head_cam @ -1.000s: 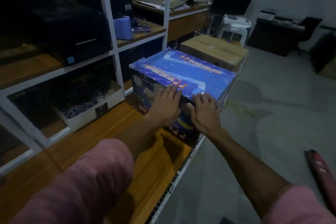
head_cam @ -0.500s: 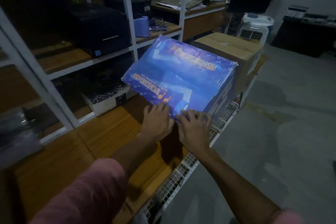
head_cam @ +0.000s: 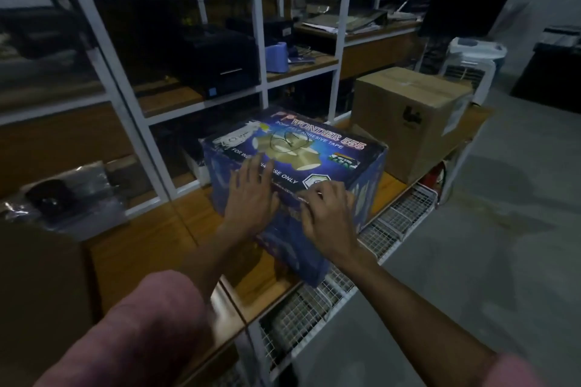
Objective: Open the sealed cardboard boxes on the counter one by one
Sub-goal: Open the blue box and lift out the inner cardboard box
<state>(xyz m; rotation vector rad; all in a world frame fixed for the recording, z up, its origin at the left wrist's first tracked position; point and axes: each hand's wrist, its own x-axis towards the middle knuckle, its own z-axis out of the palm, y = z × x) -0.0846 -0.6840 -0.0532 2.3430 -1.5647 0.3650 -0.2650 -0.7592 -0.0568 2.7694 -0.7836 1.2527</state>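
— How far along are you?

— Nothing is open yet. Your left hand (head_cam: 251,198) lies flat, fingers spread, and your right hand (head_cam: 327,214) curls on the near top edge of the blue printed cardboard box (head_cam: 330,160) on the wooden counter (head_cam: 141,258). The plain brown cardboard box (head_cam: 408,116) beyond it looks sealed too.

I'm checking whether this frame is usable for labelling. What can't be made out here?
- Blue box, head view: near top edge covered by the left hand and right hand; any seal there is hidden.
- Brown box: dim light, side label unreadable.
- Shelf contents: too dark.
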